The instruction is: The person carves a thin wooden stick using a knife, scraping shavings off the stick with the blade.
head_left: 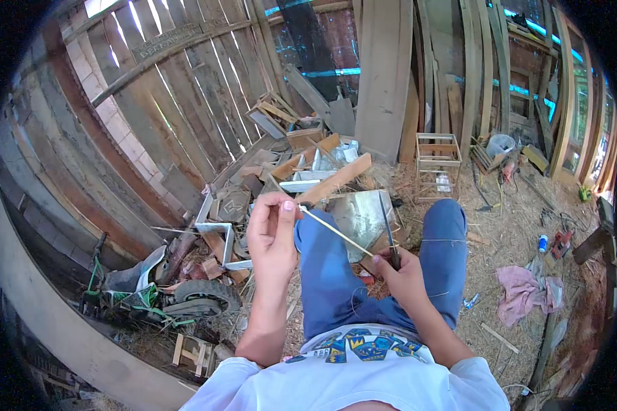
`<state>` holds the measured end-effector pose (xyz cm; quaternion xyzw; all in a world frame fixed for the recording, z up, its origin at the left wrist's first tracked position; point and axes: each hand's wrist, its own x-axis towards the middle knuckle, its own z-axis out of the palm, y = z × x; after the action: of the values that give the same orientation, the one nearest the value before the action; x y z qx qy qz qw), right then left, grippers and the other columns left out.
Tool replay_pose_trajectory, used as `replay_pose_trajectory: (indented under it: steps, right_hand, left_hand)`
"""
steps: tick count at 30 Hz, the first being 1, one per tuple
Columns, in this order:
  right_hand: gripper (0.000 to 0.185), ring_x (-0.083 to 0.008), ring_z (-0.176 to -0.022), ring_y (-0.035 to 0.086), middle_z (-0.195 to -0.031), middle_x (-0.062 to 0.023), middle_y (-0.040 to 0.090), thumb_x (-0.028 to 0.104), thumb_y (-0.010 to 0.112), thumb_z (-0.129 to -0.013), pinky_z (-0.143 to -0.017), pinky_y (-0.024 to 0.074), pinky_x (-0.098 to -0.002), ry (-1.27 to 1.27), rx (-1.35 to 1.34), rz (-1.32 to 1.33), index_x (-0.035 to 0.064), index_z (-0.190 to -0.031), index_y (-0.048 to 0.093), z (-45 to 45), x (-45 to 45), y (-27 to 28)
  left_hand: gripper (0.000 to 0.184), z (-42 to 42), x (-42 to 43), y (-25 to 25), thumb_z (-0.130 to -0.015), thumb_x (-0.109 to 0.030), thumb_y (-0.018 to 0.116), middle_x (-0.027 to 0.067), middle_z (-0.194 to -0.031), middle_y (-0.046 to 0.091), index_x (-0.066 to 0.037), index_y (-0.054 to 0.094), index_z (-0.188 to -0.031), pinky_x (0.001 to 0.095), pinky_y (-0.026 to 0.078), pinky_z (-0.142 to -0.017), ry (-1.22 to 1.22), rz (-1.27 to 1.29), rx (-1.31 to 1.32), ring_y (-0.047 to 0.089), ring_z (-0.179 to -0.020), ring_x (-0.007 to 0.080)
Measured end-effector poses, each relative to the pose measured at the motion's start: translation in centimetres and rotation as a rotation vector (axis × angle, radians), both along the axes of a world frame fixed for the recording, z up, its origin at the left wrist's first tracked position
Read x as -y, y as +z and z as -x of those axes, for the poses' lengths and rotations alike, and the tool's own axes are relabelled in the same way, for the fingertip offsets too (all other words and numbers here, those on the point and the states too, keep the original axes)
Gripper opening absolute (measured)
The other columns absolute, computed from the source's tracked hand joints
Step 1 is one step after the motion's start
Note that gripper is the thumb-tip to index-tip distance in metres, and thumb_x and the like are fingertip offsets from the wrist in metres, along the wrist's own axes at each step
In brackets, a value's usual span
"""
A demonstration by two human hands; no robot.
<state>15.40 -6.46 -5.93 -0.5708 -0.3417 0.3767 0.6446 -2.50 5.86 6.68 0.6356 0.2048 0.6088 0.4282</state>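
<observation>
A thin, pale stick [339, 233] slants down from my left hand to my right hand, in front of my knees. My left hand [275, 222] is raised and pinches the stick's upper end between thumb and fingers. Over my right thigh, my right hand [399, 268] is closed round a knife [386, 219], whose dark, narrow blade points up and away from me. The stick's lower end meets the thumb of that same hand. How the fingers wrap the knife handle is partly hidden.
Scrap wood [339, 179] and a metal sheet [360, 218] lie ahead. A small wooden rack [437, 164] stands beyond my right knee. At left is a small motorbike [164, 291]. A pink cloth [524, 293] lies on the shaving-strewn floor at right.
</observation>
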Motion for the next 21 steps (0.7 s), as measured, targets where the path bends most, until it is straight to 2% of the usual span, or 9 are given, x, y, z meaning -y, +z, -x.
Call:
replay_pose_trajectory:
  steps: [4,8,9,10,12,14,16,18,21]
  right_hand:
    - [0.014,-0.0051,-0.065,0.059,-0.079,0.0008,0.067,0.013,0.075,-0.094,-0.057,0.0459,-0.0235,-0.031,0.027,0.041,0.0008,-0.099,0.068,0.1,0.6,1.5]
    - [0.014,-0.0033,-0.070,0.055,-0.079,0.0041,0.065,0.011,0.077,-0.092,-0.062,0.0431,-0.0234,-0.024,0.043,0.040,0.0007,-0.097,0.069,-0.2,0.7,1.7]
    - [0.014,-0.0033,-0.070,0.055,-0.079,0.0041,0.065,0.011,0.077,-0.092,-0.062,0.0431,-0.0234,-0.026,0.042,0.042,0.0007,-0.097,0.069,-0.6,0.5,1.0]
    - [0.015,-0.0056,-0.067,0.059,-0.080,0.0009,0.067,0.011,0.076,-0.093,-0.059,0.0475,-0.0247,-0.031,0.158,-0.047,0.0000,-0.099,0.069,-1.0,0.0,-0.2]
    - [0.015,-0.0079,-0.064,0.063,-0.081,-0.0024,0.069,0.011,0.075,-0.094,-0.055,0.0519,-0.0261,-0.037,0.274,-0.132,-0.0006,-0.101,0.068,-1.4,-0.1,-0.6]
    - [0.017,-0.0069,-0.067,0.062,-0.081,-0.0022,0.069,0.014,0.076,-0.094,-0.059,0.0499,-0.0265,0.040,0.202,-0.015,-0.0001,-0.101,0.069,-1.8,-0.2,0.9]
    - [0.018,-0.0086,-0.067,0.061,-0.079,-0.0044,0.069,0.016,0.077,-0.093,-0.059,0.0490,-0.0283,0.043,0.298,-0.021,0.0005,-0.100,0.070,-2.8,-0.5,1.5]
    - [0.019,-0.0103,-0.066,0.061,-0.077,-0.0066,0.070,0.018,0.077,-0.092,-0.060,0.0482,-0.0301,0.043,0.393,-0.025,0.0012,-0.099,0.070,-4.1,-1.0,2.1]
    - [0.021,-0.0245,-0.061,0.060,-0.072,-0.0165,0.065,0.023,0.077,-0.091,-0.060,0.0465,-0.0391,-0.001,0.622,-0.030,0.0025,-0.094,0.071,-5.7,-1.1,4.6]
  left_hand:
    - [0.017,-0.1,-0.4,0.4,-0.111,-0.016,0.048,0.0039,-0.087,0.055,-0.005,0.052,-0.097,0.0287,0.048,-0.079,0.008,0.052,0.194,0.056,-0.082,0.0133]
    - [0.022,1.9,-1.5,0.3,-0.110,-0.020,0.048,0.0041,-0.084,0.052,-0.006,0.049,-0.093,0.0288,0.046,-0.079,-0.124,0.026,0.253,0.053,-0.081,0.0138]
    - [0.021,2.1,-1.8,0.1,-0.108,-0.020,0.051,0.0041,-0.084,0.052,-0.005,0.050,-0.093,0.0282,0.044,-0.073,-0.122,-0.021,0.209,0.052,-0.080,0.0126]
    - [0.021,2.2,-1.6,0.3,-0.108,-0.020,0.051,0.0041,-0.084,0.052,-0.005,0.050,-0.093,0.0282,0.044,-0.073,-0.125,-0.018,0.208,0.052,-0.080,0.0126]
    - [0.019,2.3,-0.9,1.1,-0.106,-0.019,0.056,0.0032,-0.085,0.054,-0.004,0.054,-0.095,0.0271,0.043,-0.070,0.079,-0.104,-0.227,0.052,-0.080,0.0105]
    - [0.020,2.8,-0.9,1.2,-0.103,-0.019,0.062,0.0016,-0.079,0.056,-0.001,0.059,-0.094,0.0260,0.041,-0.067,0.076,-0.150,-0.336,0.050,-0.074,0.0084]
    - [0.023,3.2,-0.2,1.7,-0.101,-0.018,0.066,0.0014,-0.072,0.055,0.001,0.060,-0.089,0.0256,0.041,-0.064,0.105,-0.144,-0.665,0.048,-0.067,0.0087]
    - [0.025,3.3,0.2,1.5,-0.100,-0.019,0.068,0.0034,-0.068,0.055,0.001,0.061,-0.086,0.0268,0.043,-0.062,0.081,-0.086,-0.678,0.049,-0.064,0.0098]
    - [0.012,3.4,-0.1,0.5,-0.100,-0.010,0.064,0.0000,-0.077,0.058,0.000,0.061,-0.094,0.0264,0.045,-0.068,-0.071,-0.189,-0.772,0.053,-0.075,0.0067]
